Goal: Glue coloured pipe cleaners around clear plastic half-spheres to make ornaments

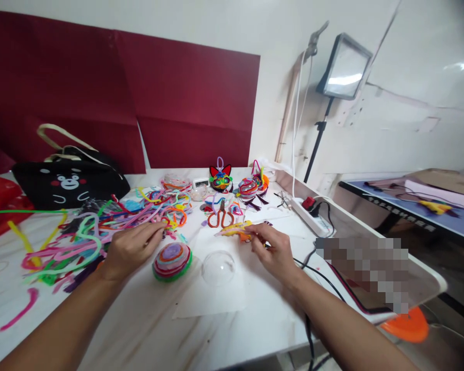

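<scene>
My right hand [272,250] is closed around the back of a yellow glue gun [235,228], whose narrow tip points left above the table. My left hand [133,247] has its fingers pinched together at the edge of a pile of fuzzy pipe cleaners [93,237]; what they hold, if anything, blends into the colours behind. Between the hands stands a clear plastic dome [218,268] on a translucent sheet [209,304]. Left of it rests a dome wrapped in coloured pipe-cleaner rings [172,262], purple at the top and green at the rim. Orange-handled scissors [221,216] lie behind.
Pipe-cleaner ornaments, one with red ears [221,180], stand at the back beside a small white clock [200,183]. A black bag [69,183] sits at the back left. On the right are a power strip [313,219], black cables and a lamp [344,67].
</scene>
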### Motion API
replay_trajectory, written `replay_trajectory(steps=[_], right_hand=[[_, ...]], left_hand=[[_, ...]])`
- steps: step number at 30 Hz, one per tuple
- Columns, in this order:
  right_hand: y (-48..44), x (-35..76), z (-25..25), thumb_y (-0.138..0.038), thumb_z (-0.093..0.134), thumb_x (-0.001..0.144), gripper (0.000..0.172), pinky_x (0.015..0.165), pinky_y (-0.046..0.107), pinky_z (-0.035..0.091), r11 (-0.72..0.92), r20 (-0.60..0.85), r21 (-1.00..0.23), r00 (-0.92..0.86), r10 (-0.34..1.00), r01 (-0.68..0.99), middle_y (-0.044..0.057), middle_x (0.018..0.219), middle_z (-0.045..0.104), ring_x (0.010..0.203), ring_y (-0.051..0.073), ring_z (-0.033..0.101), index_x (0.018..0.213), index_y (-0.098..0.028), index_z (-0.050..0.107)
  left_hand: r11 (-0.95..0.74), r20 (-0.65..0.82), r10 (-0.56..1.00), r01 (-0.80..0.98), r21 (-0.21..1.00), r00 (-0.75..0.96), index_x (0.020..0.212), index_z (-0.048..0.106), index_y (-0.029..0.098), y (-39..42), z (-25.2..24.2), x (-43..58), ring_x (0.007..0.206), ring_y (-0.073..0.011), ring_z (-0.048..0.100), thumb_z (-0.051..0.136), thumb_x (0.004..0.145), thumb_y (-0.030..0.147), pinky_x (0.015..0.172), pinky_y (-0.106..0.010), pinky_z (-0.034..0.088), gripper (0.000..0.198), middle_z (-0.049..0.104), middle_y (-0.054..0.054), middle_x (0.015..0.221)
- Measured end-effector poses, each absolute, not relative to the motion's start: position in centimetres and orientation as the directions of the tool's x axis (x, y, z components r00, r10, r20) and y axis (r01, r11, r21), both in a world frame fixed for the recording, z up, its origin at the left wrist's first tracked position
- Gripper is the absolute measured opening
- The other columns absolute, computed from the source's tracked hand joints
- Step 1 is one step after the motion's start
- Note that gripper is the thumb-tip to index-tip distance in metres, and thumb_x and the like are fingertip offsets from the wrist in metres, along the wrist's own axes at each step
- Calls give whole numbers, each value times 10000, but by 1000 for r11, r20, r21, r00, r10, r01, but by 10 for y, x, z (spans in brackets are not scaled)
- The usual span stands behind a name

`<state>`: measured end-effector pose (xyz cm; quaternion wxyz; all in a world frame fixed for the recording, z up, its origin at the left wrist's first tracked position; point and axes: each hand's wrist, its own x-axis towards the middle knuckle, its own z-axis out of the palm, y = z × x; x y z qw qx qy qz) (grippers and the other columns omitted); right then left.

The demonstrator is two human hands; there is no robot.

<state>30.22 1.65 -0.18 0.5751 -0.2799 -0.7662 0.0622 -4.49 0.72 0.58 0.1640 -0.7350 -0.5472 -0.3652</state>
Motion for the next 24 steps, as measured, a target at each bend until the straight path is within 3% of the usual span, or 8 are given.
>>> replay_trajectory(steps=[5,13,19,24], right_hand=[[16,301,-1,-60,478,828,246,494,194,456,851,868,-382,-177,465,360,32,747,708,543,95,593,893,-171,687],[12,299,-1,-26,460,817,281,513,192,462,882,872,-332,-247,422,334,37,749,697,604,108,626,923,-170,678],[9,297,-2,-27,468,823,268,490,189,438,899,883,-299,-265,388,319,29,726,684,558,99,584,934,-168,667],[5,296,-5,-14,470,821,268,470,181,406,908,874,-309,-292,388,282,30,710,668,551,92,566,936,-153,668]], left_hand=[[-356,678,699,933,51,230,928,759,369,14,1,-52,871,-267,747,578,846,363,839,-402,572,198,795,-6,960],[-381,684,671,924,-13,286,909,770,366,10,3,-49,824,-250,757,622,844,325,827,-371,595,166,799,2,922],[-496,770,354,805,-327,531,984,722,254,8,5,-42,698,-195,749,671,846,185,705,-289,588,163,802,-10,867],[-492,759,286,770,-406,584,1017,675,155,8,7,-40,669,-180,737,691,844,130,674,-280,566,176,790,-45,834]])
